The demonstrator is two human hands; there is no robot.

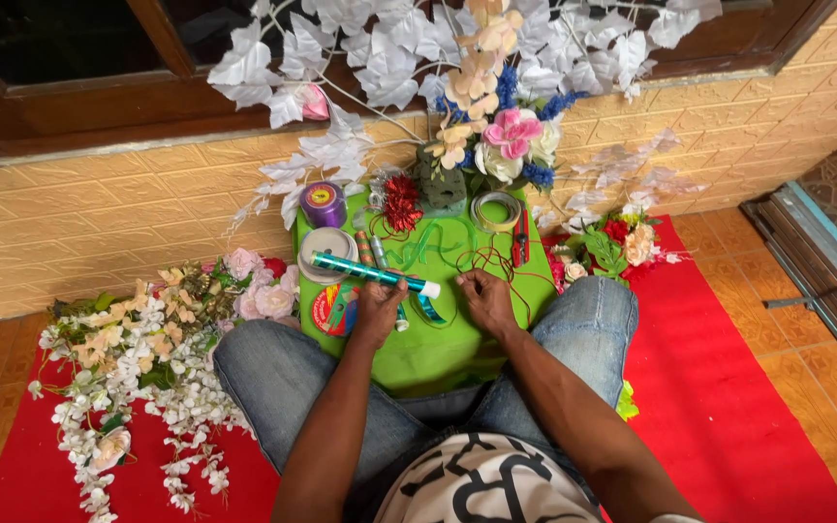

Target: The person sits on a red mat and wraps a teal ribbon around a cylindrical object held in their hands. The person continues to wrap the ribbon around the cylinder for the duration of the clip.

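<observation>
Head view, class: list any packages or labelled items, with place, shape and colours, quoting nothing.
Purple ribbon spool: green board's far left corner; round, yellow centre label.
Red round package: beside left hand; yellow and green print.
Shiny green roll: in left hand; long tube, white end.

Blue denim jeans (273,373) are worn, and a white shirt (486,484) printed with black shapes is seen at the bottom centre.

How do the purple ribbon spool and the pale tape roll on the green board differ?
The purple ribbon spool is vivid purple and looks fully wound; the pale tape roll is greyish, a thin ring with a wide open middle. The spool sits at the board's far left, the roll towards the right. Both are round and untouched by either hand.
</observation>
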